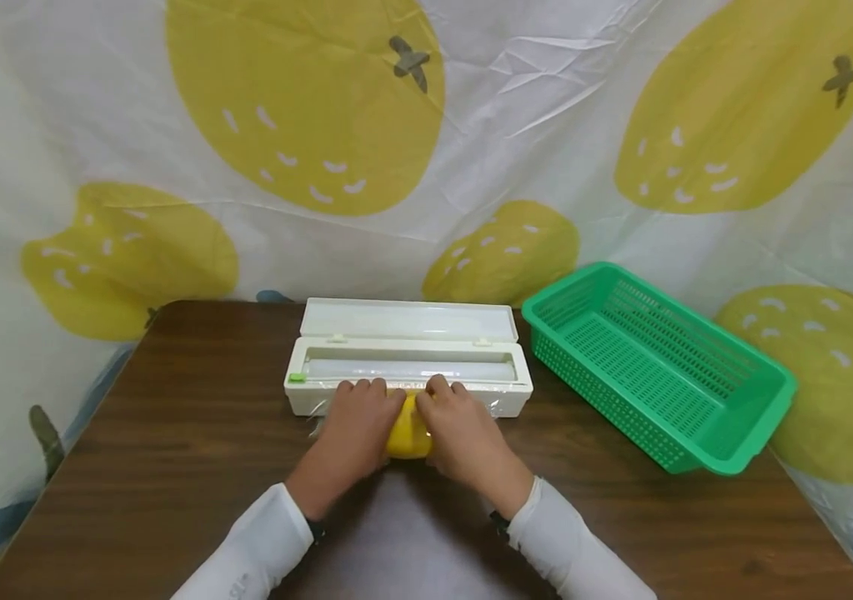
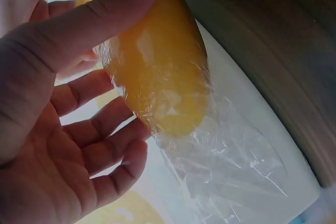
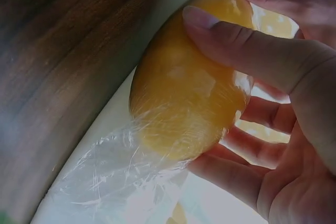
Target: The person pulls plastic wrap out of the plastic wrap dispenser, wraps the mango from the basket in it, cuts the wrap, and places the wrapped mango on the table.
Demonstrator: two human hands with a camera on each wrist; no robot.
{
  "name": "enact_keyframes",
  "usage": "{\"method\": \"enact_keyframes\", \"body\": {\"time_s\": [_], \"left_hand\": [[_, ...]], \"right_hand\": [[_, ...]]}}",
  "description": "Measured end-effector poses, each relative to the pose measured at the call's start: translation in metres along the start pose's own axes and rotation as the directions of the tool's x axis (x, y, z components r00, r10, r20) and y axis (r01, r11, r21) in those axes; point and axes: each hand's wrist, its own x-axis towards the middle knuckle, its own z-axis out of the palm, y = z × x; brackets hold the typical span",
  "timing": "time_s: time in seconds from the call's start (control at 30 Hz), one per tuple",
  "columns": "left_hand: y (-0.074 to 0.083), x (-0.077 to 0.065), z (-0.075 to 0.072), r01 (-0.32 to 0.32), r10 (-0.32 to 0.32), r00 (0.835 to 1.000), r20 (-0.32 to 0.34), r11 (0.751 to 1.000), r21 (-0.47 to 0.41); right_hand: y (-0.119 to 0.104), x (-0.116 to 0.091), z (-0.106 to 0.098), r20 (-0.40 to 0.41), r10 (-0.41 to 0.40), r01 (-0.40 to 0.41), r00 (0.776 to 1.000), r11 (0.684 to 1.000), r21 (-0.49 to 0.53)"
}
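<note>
A smooth yellow oval fruit, covered in clear cling film, is held between both hands at the front of the white cling film dispenser. My left hand grips one end, its thumb pressed along the near side and its fingers behind. On the other end my right hand holds it the same way, thumb across the yellow skin. Loose, wrinkled film trails past both ends of the fruit. The dispenser lid is raised, showing the film roll inside.
A green perforated plastic basket stands at the right, angled on the brown wooden table. A small green slider sits at the dispenser's left end. Behind the table hangs a white cloth printed with lemons.
</note>
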Motion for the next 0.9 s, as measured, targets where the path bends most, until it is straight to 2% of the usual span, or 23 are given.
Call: {"method": "enact_keyframes", "body": {"time_s": [0.13, 0.43, 0.9], "left_hand": [[-0.006, 0.002, -0.004, -0.007, 0.009, 0.999, 0.040, 0.999, -0.036], [-0.010, 0.002, -0.005, 0.009, 0.005, 0.995, 0.103, 0.991, -0.132], [-0.011, -0.001, -0.002, -0.009, 0.033, 0.993, 0.116, 0.980, -0.201]], "right_hand": [[0.005, 0.001, -0.003, 0.012, -0.007, 0.007, 1.000, 0.998, 0.061], [0.013, 0.001, -0.004, 0.043, -0.041, 0.036, 0.998, 0.993, 0.116], [0.016, -0.001, -0.007, 0.071, -0.030, 0.017, 0.997, 0.985, 0.171]]}}
